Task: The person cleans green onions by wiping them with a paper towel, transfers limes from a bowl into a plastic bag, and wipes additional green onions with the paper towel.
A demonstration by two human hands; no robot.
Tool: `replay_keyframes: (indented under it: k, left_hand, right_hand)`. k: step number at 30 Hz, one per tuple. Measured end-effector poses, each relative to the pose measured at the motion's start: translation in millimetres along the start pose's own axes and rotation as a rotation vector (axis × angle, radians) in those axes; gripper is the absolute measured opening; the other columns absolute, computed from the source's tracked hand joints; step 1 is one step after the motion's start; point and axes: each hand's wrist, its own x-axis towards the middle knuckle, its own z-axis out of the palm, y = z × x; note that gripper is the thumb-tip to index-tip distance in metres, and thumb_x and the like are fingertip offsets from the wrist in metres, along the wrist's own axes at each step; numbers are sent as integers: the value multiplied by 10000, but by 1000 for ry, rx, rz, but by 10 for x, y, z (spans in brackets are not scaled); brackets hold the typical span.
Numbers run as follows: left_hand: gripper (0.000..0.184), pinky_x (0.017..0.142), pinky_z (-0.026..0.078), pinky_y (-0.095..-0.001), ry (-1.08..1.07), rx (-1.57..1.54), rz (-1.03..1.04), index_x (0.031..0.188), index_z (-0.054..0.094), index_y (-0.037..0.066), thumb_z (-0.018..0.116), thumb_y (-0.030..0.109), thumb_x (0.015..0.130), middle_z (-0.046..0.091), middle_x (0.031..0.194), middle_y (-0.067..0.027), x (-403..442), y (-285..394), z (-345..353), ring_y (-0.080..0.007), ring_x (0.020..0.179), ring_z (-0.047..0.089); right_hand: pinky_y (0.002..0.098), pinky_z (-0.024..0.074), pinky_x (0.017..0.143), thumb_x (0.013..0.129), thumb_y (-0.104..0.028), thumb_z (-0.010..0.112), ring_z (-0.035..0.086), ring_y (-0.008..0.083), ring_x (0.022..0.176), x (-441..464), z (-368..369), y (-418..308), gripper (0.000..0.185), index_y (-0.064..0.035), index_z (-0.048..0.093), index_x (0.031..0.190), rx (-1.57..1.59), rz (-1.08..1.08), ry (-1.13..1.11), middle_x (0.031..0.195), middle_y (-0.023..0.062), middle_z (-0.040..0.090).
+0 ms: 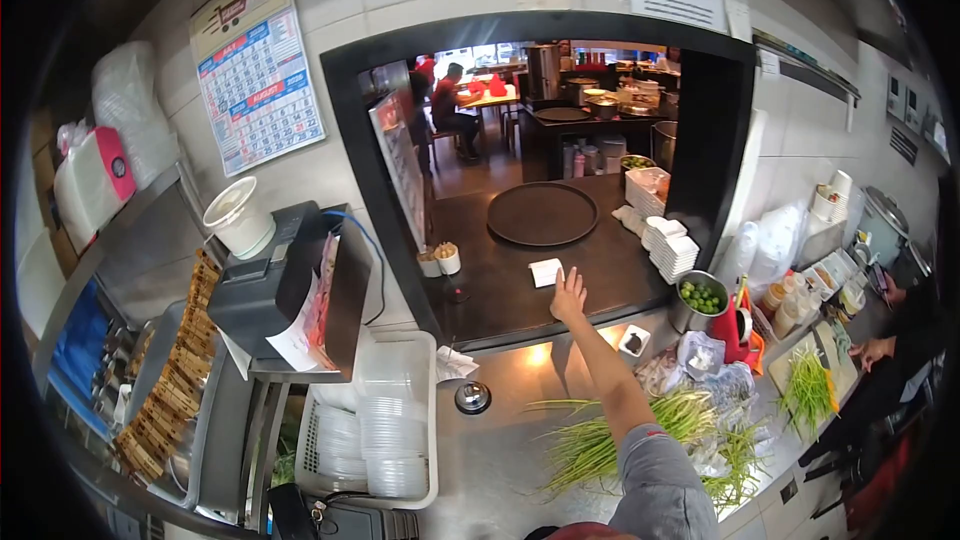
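My right hand (569, 297) reaches out over the dark pass-through counter (470, 310), fingers apart and holding nothing. Just beyond its fingertips a small white paper (545, 272) lies on the counter. Farther back sits a round black tray (543, 214). Under my outstretched arm, long green stalks (590, 450) are spread on the steel worktop (490, 460). A small white dish (634, 341) with dark contents stands to the right of my forearm. My left hand is out of the picture.
A call bell (472, 397) and a basket of plastic containers (432, 420) are at left. A metal pot of green limes (701, 300) and stacked white dishes (672, 250) stand at right. At far right, a co-worker's hand (874, 351) is near a cutting board. A person sits in the room beyond.
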Motion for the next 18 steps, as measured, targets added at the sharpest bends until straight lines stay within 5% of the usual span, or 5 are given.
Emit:
replay_keyframes:
  k: [2,4,8,14,18]
  left_hand:
    - [131,739,441,-383,18,25,51,835,622,66,642,189,796,601,846,-108,0,42,34,-321,794,578]
    - [123,728,437,-384,24,45,103,814,622,65,647,183,791,600,821,-108,-15,121,63,-316,777,576]
    - [115,705,428,-386,45,136,267,772,622,62,658,172,781,598,769,-106,-38,300,209,-304,744,574]
    - [122,672,415,-390,165,243,525,710,622,59,673,154,765,596,693,-103,-296,551,558,-288,695,570]
    - [212,791,393,-442,99,172,598,965,571,45,619,166,798,529,1070,-159,-194,1107,945,-339,964,497]
  right_hand:
    - [564,198,1040,789,-261,624,104,425,1349,-326,-189,-31,819,-180,136,1441,141,-79,22,1476,245,-9]
    - [468,252,1055,778,-268,658,227,406,1319,-911,-443,16,664,-124,365,1356,358,-268,-33,1415,255,254]
    - [316,440,913,847,-253,644,582,173,1011,-2238,-902,409,370,-28,561,1130,940,-432,-498,1064,115,627]
    - [231,458,575,892,-315,581,563,79,608,-3525,-2154,1064,295,-40,651,813,985,-9,-496,667,-3,616]
    - [221,341,483,887,-131,478,422,53,541,-3881,-2647,1700,131,-75,594,913,992,92,59,610,-43,471]
